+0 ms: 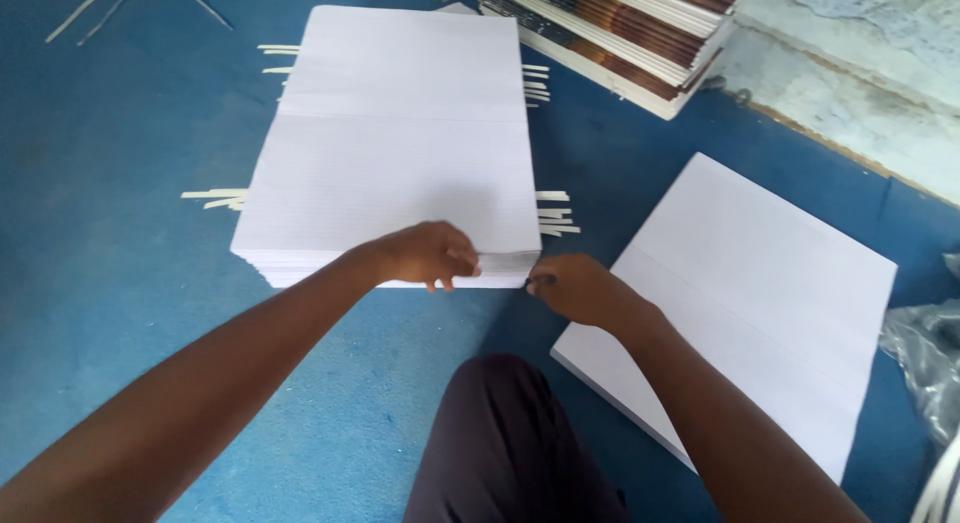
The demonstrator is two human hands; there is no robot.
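Observation:
A thick stack of white ruled paper (400, 133) lies on the blue floor covering in front of me. My left hand (428, 253) rests on its near edge, thumb on top and fingers curled over the sheets' edge. My right hand (580, 288) pinches the stack's near right corner. Thin cream strips (555, 213) stick out from the stack's sides as dividers. A second, thinner pile of white sheets (760, 293) lies to the right, beside my right forearm.
A stack of brown-covered books (620, 33) sits at the top right. A bare concrete patch (850, 73) borders the blue covering (110, 283). Crumpled clear plastic (925, 363) lies at the right edge. My dark-trousered knee (510, 433) is below.

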